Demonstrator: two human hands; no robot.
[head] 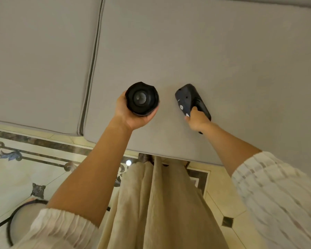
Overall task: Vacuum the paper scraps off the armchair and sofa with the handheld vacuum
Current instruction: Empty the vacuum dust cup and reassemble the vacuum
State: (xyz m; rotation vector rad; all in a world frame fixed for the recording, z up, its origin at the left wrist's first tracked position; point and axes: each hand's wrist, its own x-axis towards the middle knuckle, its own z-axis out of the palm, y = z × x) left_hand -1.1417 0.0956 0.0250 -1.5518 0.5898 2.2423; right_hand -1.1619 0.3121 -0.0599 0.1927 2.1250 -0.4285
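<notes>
While both arms reach forward over the seat, the head view shows the handheld vacuum in two separate parts, one in each hand. The left hand is wrapped around a black cylindrical dust cup section, fingers and thumb curled round its barrel; its open end faces the camera and a pleated grey filter shows inside it. The right hand grips the dark blue-grey plastic motor body of the vacuum at its lower end, fingers closed about the handle, thumb near a small round button on the casing. Vent slots show on the body's right flank. The two parts are near each other but apart, with bare upholstery between them.

Both parts sit over the wide grey fabric sofa seat cushion; whether either touches the fabric cannot be told. A piped seam separates this cushion from a second grey cushion to the left.

Below the cushion's front edge lies a cream polished tile floor with dark ornamental inlay borders. The person's beige pleated garment hangs in the lower centre, and white textured sleeves cover both upper forearms. A round object with a thin black rim sits at the lower left, partly behind the left sleeve; its nature cannot be determined.
</notes>
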